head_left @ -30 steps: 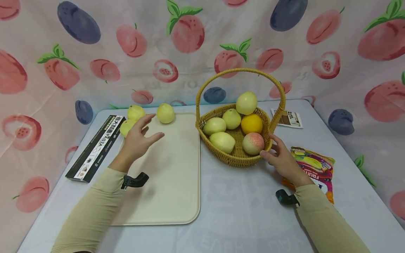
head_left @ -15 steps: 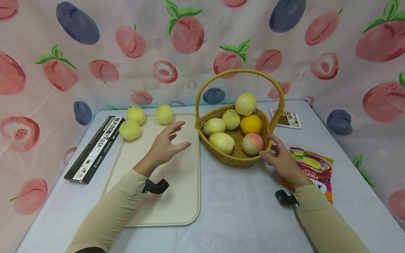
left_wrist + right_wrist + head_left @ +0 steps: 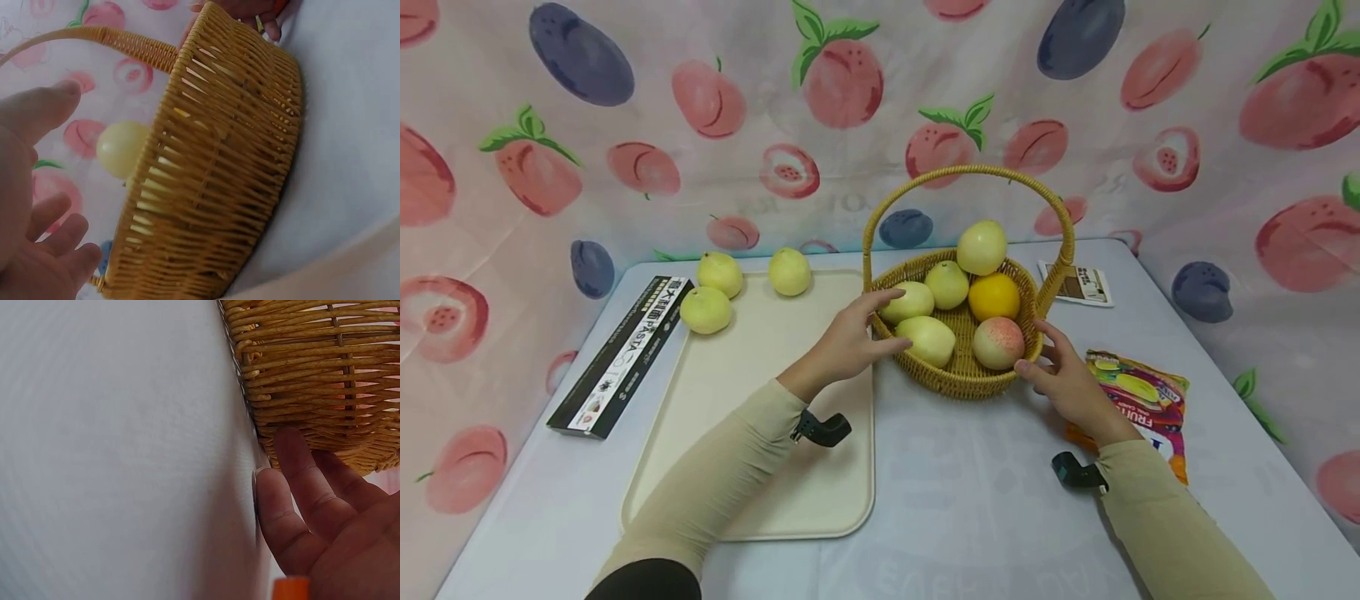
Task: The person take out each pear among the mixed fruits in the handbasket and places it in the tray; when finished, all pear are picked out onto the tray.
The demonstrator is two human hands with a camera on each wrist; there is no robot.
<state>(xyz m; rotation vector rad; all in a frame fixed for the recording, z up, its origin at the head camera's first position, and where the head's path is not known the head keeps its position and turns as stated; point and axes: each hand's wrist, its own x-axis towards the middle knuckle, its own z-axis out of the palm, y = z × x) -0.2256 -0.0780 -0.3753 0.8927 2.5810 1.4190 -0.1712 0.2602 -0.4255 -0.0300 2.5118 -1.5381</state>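
Observation:
A wicker basket (image 3: 964, 385) with a tall arched handle stands right of the tray. Inside it lie several pale yellow-green fruits, an orange (image 3: 995, 297) and a peach (image 3: 999, 342). My left hand (image 3: 848, 342) hovers at the basket's left rim, thumb and fingers spread, nearest two pale fruits, the lower one (image 3: 928, 340) by the thumb. Nothing is held in it; the left wrist view shows the palm apart from the woven wall. My right hand (image 3: 1071, 385) holds the basket's right side, with its thumb at the rim and other fingers (image 3: 309, 487) against the outer wall.
A cream tray (image 3: 760, 417) lies at left, with several pale fruits, one of them a round fruit (image 3: 789, 272), at its far end. Beside it is a black pasta box (image 3: 625, 354). A candy bag (image 3: 1142, 400) and a small packet (image 3: 1084, 285) lie right of the basket.
My left hand has moved right, from beside the pale fruits at the tray's far end, across the tray to the basket's left rim. The right hand stays at the basket.

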